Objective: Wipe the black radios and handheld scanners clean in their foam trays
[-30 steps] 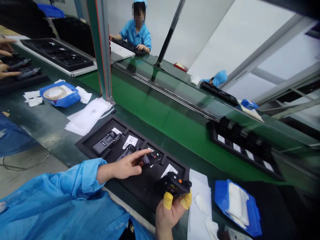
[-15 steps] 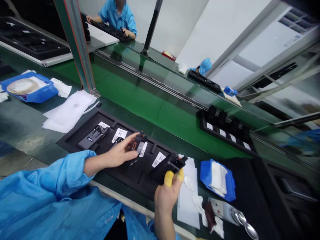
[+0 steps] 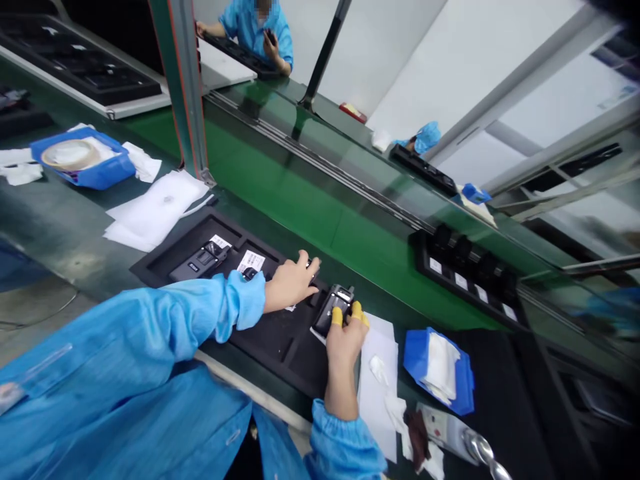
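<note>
A black moulded tray (image 3: 165,257) lies on the bench in front of me, with black devices and white labels in its pockets. My left hand (image 3: 291,285) is curled over a device in a middle pocket, fingers pressed onto it. My right hand (image 3: 346,335), with yellow finger cots on thumb and forefinger, grips a black device (image 3: 333,308) at the tray's right end and holds it down in its pocket. Another black device (image 3: 199,261) rests in the leftmost pocket.
White sheets (image 3: 156,212) and a blue dish (image 3: 83,160) with a tape roll lie to the left. A blue tray of wipes (image 3: 439,368) sits at the right. A second black tray (image 3: 467,277) rides the green conveyor (image 3: 320,213). A metal post (image 3: 183,87) stands behind. A person in blue works opposite.
Both hands have come down onto the tray. The device held up in my right hand now lies in the right pocket, and my left hand's device sits in the middle pocket.
</note>
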`<state>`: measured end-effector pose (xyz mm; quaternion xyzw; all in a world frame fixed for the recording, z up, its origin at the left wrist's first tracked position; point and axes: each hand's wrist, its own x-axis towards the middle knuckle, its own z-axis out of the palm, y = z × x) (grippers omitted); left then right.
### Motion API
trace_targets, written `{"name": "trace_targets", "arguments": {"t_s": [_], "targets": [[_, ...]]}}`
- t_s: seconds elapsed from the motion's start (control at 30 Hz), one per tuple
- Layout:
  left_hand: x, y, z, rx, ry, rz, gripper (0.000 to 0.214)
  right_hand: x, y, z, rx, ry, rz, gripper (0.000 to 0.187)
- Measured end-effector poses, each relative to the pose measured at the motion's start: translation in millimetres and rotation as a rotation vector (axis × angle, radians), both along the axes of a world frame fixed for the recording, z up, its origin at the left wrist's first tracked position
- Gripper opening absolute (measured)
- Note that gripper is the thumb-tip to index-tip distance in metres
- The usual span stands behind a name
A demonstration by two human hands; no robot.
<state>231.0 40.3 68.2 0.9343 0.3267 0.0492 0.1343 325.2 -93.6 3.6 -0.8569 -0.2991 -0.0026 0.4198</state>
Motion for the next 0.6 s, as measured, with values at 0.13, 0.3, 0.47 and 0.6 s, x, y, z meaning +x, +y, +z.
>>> {"name": "trace_targets", "arguments": {"t_s": [0.13, 0.3, 0.47, 0.6], "targets": [[-35, 6, 16.0, 0.032, -0.007, -0.058, 0.064, -7, -10, 13.9, 0.002, -0.049, -0.038, 0.065], [-114, 45, 33.0, 0.137, 0.058, 0.134, 0.052, -47, -10, 40.7, 0.049, -0.182, 0.129, 0.055], [-169, 62, 15.1, 0.144, 0.215, 0.321, 0.064, -109, 19, 34.4, -0.077, -0.286, 0.503, 0.051], [-183, 52, 0.5, 0.089, 0.241, 0.354, 0.084, -146, 35, 24.2, -0.445, -0.456, 0.478, 0.064]]}}
